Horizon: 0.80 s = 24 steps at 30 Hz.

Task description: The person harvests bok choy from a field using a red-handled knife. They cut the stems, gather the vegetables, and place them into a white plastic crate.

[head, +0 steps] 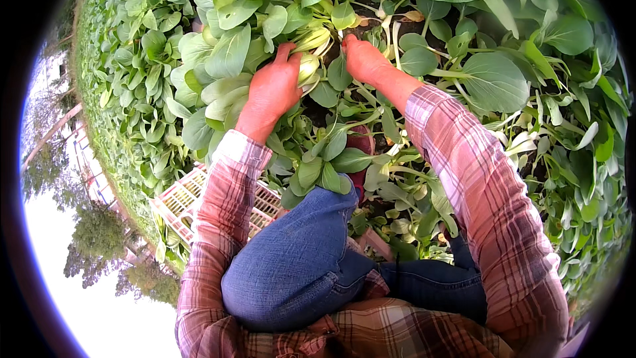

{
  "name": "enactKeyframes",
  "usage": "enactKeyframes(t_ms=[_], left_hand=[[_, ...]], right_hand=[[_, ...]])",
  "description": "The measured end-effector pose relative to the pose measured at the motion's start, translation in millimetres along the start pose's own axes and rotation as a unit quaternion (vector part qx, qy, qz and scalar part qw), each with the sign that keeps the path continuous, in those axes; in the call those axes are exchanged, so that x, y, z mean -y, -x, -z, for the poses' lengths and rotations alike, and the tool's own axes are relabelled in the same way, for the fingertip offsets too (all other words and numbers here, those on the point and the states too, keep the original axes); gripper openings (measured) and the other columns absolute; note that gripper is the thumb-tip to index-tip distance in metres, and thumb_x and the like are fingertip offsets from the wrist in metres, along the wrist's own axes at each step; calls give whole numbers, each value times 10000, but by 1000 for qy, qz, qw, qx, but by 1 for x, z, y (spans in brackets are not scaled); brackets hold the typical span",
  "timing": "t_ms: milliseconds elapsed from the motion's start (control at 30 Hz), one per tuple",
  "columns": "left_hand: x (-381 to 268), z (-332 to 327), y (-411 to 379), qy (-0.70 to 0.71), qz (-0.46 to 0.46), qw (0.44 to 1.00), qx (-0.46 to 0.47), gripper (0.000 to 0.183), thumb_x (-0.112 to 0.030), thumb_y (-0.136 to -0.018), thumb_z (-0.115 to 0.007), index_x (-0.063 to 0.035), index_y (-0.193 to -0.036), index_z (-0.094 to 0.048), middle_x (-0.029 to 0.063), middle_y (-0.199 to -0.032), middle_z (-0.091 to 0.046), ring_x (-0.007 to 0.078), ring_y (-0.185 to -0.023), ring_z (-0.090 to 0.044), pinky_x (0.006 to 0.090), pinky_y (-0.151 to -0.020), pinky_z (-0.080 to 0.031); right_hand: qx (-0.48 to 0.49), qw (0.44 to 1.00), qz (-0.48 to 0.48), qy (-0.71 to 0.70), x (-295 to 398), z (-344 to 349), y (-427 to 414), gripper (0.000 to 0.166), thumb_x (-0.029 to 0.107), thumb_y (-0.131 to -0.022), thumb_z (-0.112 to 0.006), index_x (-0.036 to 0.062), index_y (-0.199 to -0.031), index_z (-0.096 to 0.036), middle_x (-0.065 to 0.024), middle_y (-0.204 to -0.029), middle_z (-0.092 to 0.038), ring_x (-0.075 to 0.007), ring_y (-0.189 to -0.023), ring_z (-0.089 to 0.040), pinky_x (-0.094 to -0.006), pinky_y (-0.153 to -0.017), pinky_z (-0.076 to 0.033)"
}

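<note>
My left hand is closed around the pale stalks of a bok choy plant, whose broad green leaves spread to its left and below. Just beyond its fingers lie more pale green stalks. To the right, my right hand is curled close to the soil near the base of the plants. A small whitish piece shows at its fingertips; whether it is a blade or a stalk I cannot tell. The inside of that fist is hidden.
Dense bok choy plants surround me on dark soil. A pale plastic crate stands at my lower left, partly behind my left sleeve. My bent knee and a dark red shoe are among the leaves. Trees stand past the field edge.
</note>
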<state>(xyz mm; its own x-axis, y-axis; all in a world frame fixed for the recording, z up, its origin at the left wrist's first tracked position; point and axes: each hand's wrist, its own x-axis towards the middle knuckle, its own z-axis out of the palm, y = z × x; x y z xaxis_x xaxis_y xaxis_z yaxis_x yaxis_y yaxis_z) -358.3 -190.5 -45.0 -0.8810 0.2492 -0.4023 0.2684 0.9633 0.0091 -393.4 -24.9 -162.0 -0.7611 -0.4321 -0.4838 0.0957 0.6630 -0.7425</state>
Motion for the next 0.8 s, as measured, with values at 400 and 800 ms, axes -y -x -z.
enactKeyframes(t_ms=[400, 800], left_hand=[[-9, 1, 5, -4, 18, 1000, 5, 553, -53, -610, -702, -36, -1137, -536, 92, -1243, -461, 322, -814, -631, 410, -685, -529], [-45, 31, 51, 42, -120, 985, -115, 626, -9, -603, -675, -39, -1204, -504, 106, -1333, -431, 273, -982, -590, 352, -757, -518]], right_hand=[[188, 981, -26, 48, -1, 11, -13, 290, 180, -919, -471, 6, -1140, -545, -221, -1098, -602, -364, -1009, -581, -400, -859, -462], [108, 746, -44, -656, -10, 47, 83, 436, 374, -879, -618, 58, -1134, -459, -33, -920, -564, -96, -703, -546, -164, -459, -287]])
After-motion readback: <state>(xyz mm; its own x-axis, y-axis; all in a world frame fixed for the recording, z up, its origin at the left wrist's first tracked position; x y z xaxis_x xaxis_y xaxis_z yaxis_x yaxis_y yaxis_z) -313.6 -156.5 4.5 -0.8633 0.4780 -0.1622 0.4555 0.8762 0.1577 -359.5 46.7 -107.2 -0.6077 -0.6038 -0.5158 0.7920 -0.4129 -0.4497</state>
